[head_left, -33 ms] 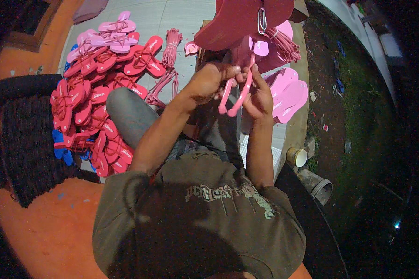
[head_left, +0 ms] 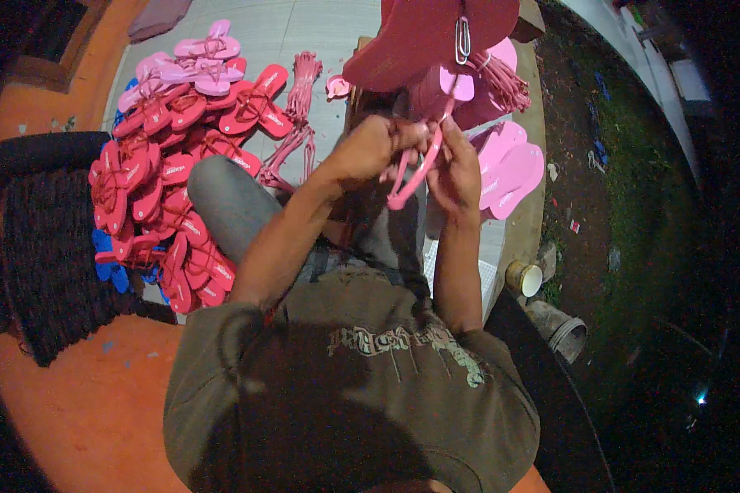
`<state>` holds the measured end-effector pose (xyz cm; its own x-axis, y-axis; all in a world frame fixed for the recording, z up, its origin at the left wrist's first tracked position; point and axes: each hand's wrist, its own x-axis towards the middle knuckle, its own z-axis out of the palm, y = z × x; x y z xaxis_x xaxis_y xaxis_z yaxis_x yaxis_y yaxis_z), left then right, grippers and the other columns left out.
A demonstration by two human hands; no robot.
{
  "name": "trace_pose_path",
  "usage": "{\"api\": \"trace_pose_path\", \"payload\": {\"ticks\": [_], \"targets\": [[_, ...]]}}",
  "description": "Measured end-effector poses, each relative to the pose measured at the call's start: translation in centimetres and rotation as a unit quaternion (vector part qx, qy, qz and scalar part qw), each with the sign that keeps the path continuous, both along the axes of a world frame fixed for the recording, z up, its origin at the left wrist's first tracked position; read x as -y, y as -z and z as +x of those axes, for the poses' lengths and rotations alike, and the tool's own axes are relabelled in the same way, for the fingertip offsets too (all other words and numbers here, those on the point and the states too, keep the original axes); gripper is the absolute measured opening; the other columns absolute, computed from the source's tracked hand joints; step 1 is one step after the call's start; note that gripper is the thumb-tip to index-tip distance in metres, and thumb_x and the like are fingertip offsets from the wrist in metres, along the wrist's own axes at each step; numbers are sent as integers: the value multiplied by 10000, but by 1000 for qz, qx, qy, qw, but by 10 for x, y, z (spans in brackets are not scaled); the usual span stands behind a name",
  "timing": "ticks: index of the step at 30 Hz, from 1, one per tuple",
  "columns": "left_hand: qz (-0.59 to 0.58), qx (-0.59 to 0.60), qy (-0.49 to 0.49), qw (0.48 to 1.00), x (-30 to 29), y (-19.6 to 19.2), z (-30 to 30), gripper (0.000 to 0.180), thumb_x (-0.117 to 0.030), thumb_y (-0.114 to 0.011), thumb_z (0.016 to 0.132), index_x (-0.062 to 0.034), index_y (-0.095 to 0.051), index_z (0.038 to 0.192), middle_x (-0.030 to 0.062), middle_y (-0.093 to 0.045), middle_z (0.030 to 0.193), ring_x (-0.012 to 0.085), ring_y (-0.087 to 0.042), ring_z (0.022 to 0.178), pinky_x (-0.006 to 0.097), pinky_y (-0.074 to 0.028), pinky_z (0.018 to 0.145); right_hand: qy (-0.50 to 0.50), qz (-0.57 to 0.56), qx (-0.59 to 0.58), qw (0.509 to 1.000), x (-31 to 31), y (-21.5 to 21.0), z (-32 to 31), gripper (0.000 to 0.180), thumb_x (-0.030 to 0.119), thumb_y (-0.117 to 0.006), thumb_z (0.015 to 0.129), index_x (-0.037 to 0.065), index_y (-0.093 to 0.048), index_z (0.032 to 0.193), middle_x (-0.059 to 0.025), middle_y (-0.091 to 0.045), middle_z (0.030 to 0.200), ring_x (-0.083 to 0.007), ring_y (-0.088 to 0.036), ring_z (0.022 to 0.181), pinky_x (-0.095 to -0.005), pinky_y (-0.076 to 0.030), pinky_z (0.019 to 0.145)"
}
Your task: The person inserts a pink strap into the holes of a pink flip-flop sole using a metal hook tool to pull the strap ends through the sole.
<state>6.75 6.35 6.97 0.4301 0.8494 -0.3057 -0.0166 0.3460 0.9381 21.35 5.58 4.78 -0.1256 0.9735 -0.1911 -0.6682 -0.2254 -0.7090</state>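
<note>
A pink rubber flip-flop strap (head_left: 423, 173) is between my hands, its two arms hanging down toward me and its upper tip beside a thin dark piece below a metal loop (head_left: 463, 43). My left hand (head_left: 374, 149) pinches one arm of it, fingers closed. On the other arm, my right hand (head_left: 457, 170) has its thumb and fingers closed. The fingertips partly cover the strap. Just beyond my hands stands a large dark pink rounded piece (head_left: 427, 41). Beside my right hand lie light pink soles (head_left: 514, 171) without visible straps.
Finished red flip-flops (head_left: 173, 168) and light pink ones (head_left: 210, 62) are heaped at the left. Bundles of straps (head_left: 302, 86) lie on the tiles; another bundle (head_left: 501, 80) is at the upper right. A small tub (head_left: 524, 278) and a bucket (head_left: 566, 335) stand beyond the right edge.
The strap has turned, and its two lower ends, apart before, now nearly overlap. My left hand has shifted slightly right and my right hand has tilted a little.
</note>
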Motion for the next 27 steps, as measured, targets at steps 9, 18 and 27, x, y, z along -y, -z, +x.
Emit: {"api": "trace_pose_path", "payload": {"ticks": [9, 18, 27], "targets": [[226, -261, 13, 938, 23, 4, 0, 258, -267, -559, 787, -13, -588, 827, 93, -549, 591, 124, -474, 430, 275, -394, 433, 136, 71, 121, 981, 0, -24, 0, 280, 185, -505, 847, -26, -534, 1028, -68, -587, 892, -114, -530, 808, -227, -421, 740], [206, -152, -42, 966, 29, 18, -17, 488, -316, -639, 711, -35, -489, 1080, 146, -542, 954, 212, -550, 811, 316, -443, 690, 131, 116, 277, 945, -2, -81, -13, 146, 110, -507, 842, 0, -569, 916, -34, -585, 772, -70, -518, 680, -206, -422, 637], [233, -294, -90, 923, 33, 104, -30, 505, -296, -658, 697, 1, -473, 1060, 185, -528, 997, 310, -520, 928, 355, -412, 799, 75, 212, 365, 903, -11, -110, -13, 145, 130, -515, 841, -2, -572, 863, -15, -569, 751, -60, -494, 669, -181, -391, 606]]}}
